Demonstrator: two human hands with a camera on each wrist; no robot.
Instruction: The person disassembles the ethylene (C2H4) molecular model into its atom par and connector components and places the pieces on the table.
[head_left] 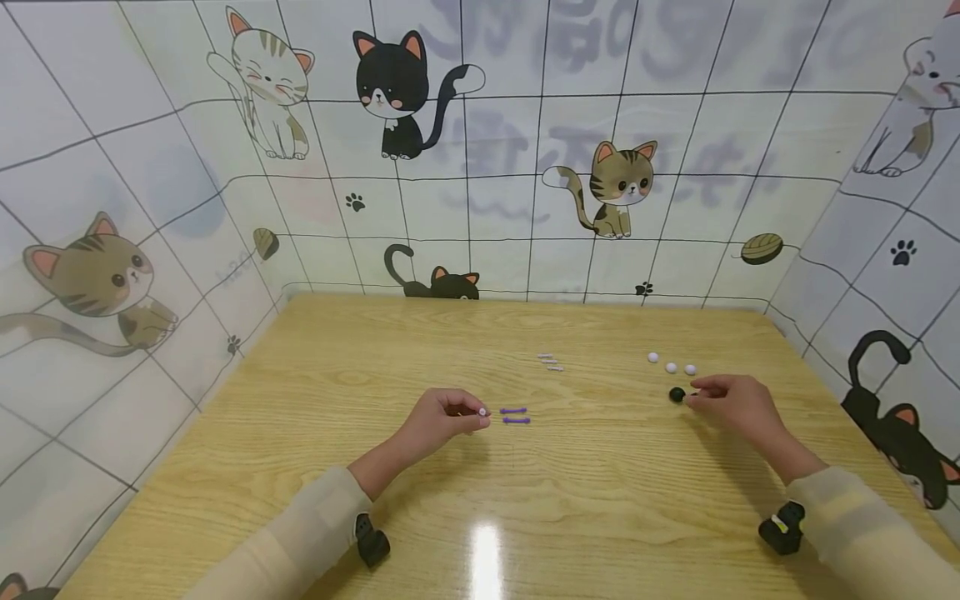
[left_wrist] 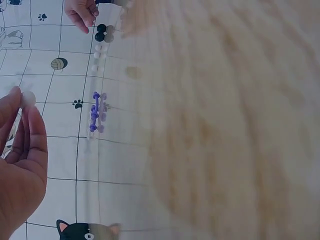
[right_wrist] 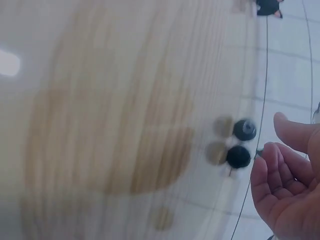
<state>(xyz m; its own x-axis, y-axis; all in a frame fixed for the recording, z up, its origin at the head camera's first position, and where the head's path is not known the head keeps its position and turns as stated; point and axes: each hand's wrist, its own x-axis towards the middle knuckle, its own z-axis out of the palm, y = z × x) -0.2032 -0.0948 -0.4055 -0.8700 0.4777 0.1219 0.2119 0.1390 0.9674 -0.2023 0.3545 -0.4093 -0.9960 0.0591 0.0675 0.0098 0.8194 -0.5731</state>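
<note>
My left hand (head_left: pixel 441 418) pinches a small white ball (left_wrist: pixel 28 99) between thumb and fingertips, held just above the table. To its right lie two purple rods with knobbed ends, one a little farther (head_left: pixel 513 410) and one nearer (head_left: pixel 516 421). On the right, my right hand (head_left: pixel 738 407) hovers beside a black ball (head_left: pixel 677 395); a second dark ball is mostly covered by its fingertips in the head view. Both black balls (right_wrist: pixel 244 129) show in the right wrist view, apart from the hand. There the thumb and loosely curled fingers are separated, with no held thing visible.
Three white balls (head_left: pixel 671 367) lie behind the black ones. Several small pale rods (head_left: pixel 550 362) lie near the middle of the wooden table (head_left: pixel 570 500). A cat-patterned sheet (head_left: pixel 502 200) stands around the back and sides.
</note>
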